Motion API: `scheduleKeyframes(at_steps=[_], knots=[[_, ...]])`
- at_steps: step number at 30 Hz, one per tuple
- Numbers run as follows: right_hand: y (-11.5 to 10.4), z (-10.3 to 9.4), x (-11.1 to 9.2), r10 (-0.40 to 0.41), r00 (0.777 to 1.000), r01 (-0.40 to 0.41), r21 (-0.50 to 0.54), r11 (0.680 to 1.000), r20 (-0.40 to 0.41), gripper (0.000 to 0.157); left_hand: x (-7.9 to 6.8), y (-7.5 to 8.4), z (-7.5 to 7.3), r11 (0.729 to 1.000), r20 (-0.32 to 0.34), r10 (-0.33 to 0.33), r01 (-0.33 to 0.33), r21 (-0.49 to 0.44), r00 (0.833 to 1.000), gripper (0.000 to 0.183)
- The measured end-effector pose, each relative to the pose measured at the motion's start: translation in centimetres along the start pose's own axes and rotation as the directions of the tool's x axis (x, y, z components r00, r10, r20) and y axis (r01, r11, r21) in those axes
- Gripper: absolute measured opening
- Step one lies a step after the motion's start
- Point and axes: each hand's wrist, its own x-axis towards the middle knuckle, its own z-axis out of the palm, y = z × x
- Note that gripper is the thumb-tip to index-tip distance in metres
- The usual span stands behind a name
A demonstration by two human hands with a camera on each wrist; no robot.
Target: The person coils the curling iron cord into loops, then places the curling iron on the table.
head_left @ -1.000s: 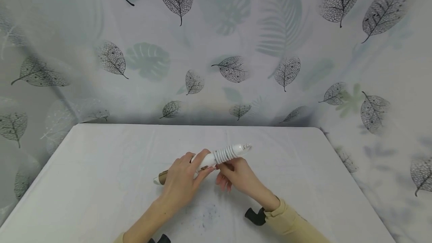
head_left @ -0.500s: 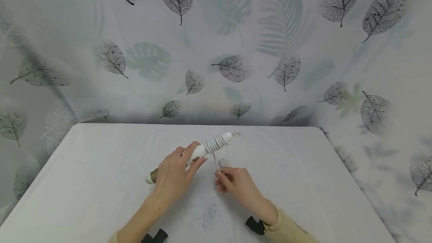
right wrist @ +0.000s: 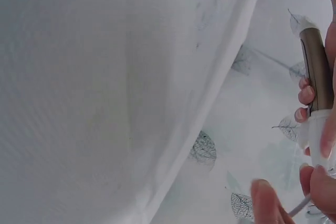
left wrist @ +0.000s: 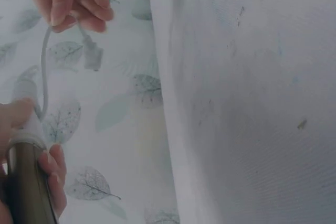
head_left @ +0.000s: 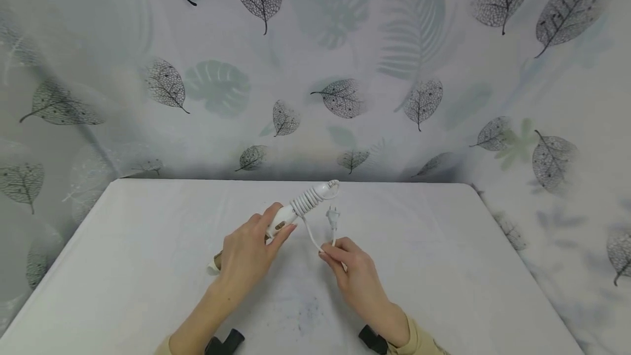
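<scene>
My left hand (head_left: pixel 246 251) grips a white-handled curling iron (head_left: pixel 282 221), which tilts up to the right above the table. Its white cord (head_left: pixel 307 201) is wound in several turns round the far end of the handle. The brown barrel (left wrist: pixel 29 182), with a white tip, shows in both wrist views; in the head view the hand covers most of it. My right hand (head_left: pixel 357 275) pinches the loose stretch of cord between thumb and fingertips. Past those fingers the two-pin plug (head_left: pixel 332 217) sticks up.
A white cloth covers the table (head_left: pixel 443 245), with faint bluish stains (head_left: pixel 305 311) near its front. Behind stands a leaf-patterned curtain (head_left: pixel 315 43). Black pieces sit at the left wrist (head_left: pixel 224 342) and the right wrist (head_left: pixel 373 338).
The curling iron has moved left and away with my left hand. My right hand has drawn a length of cord off the handle, and the plug has come into clear view.
</scene>
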Motion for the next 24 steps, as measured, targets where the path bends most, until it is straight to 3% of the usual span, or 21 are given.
scheduleKeyframes(at_steps=[8,12,15,18,22,24], knots=[[-0.8,0.0,0.0,-0.118,0.987,0.116,-0.022,0.993,-0.112,0.018,-0.1,-0.1,0.1,1.0,0.068,-0.024,0.023,0.016,0.997,0.043],[-1.0,0.1,0.2,-0.163,0.973,0.155,-0.065,0.986,-0.16,0.014,-0.2,-0.3,0.0,0.998,0.167,-0.06,0.053,0.043,0.984,0.042],[-1.1,0.3,0.3,-0.217,0.965,0.207,-0.082,0.975,-0.146,0.006,-0.2,-0.4,-0.1,0.994,0.296,-0.096,0.078,0.07,0.95,0.044],[-1.0,0.3,0.3,-0.285,0.952,0.275,-0.094,0.957,-0.115,0.024,-0.3,-0.5,-0.1,0.994,0.424,-0.109,0.091,0.062,0.899,0.047],[-0.9,0.1,0.7,-0.364,0.925,0.349,-0.139,0.927,-0.108,0.031,-0.7,-0.4,-0.3,0.997,0.523,-0.068,0.07,0.016,0.85,0.047],[-0.8,-0.1,0.9,-0.388,0.915,0.37,-0.154,0.916,-0.11,0.032,-0.8,-0.5,-0.4,0.999,0.552,-0.029,0.04,-0.008,0.833,0.047]])
